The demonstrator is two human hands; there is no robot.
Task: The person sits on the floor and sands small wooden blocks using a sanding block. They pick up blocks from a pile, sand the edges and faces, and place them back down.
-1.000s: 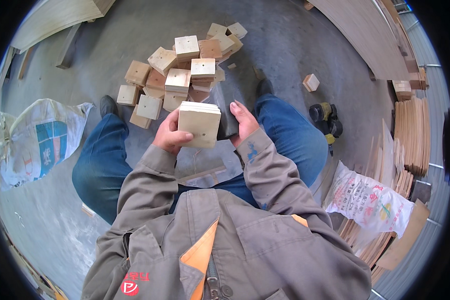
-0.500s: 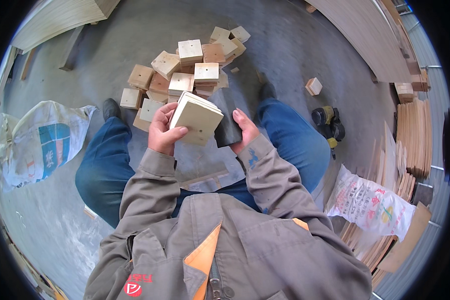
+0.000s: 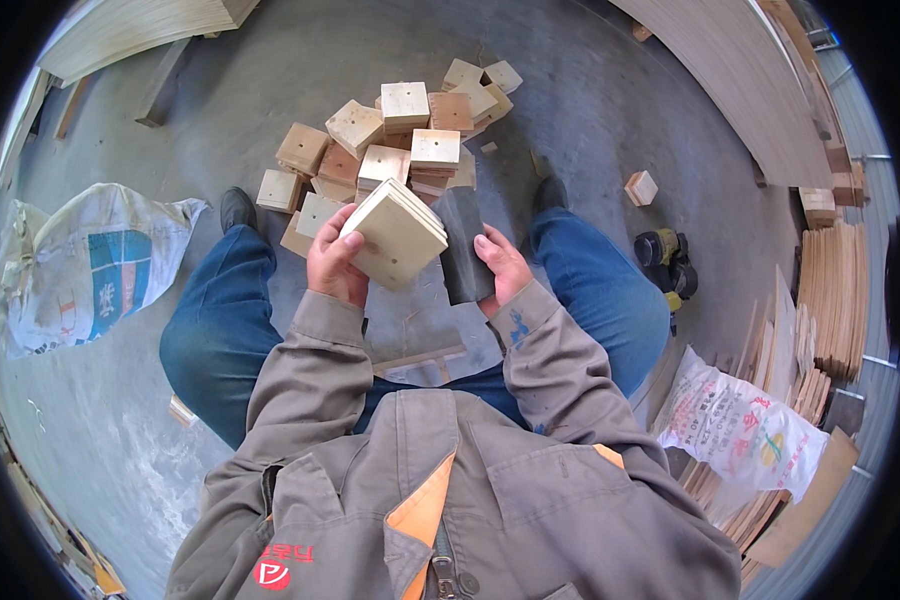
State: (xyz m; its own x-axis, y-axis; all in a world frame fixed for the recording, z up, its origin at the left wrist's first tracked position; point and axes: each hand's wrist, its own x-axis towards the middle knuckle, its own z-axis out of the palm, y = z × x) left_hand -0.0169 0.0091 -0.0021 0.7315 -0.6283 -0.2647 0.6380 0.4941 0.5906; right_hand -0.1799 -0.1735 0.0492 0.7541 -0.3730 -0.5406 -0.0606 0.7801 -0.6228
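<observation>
My left hand (image 3: 336, 258) is closed around the left edge of a stack of thin square plywood pieces (image 3: 398, 238), thumb on the top face, which has a small dark hole in it. The layers fan slightly apart at the upper right. In my right hand (image 3: 504, 264) is a dark grey rectangular block (image 3: 462, 250), gripped by its right side with the thumb on its face. Its upper left edge comes close to the plywood stack; whether they touch I cannot tell. Beyond both hands lies a heap of square wooden blocks (image 3: 404, 104) on the floor.
A yellow-and-black power tool (image 3: 662, 258) lies right of my right knee, with a single wooden block (image 3: 641, 188) beyond it. White woven sacks lie at left (image 3: 60, 262) and right (image 3: 742, 420). Wood strips (image 3: 832, 300) are stacked at far right; large sheet stacks (image 3: 725, 75) stand behind.
The whole view has shifted slightly, moving the scene right. The dark block has turned more upright and tilted its face toward me; both hands keep their hold.
</observation>
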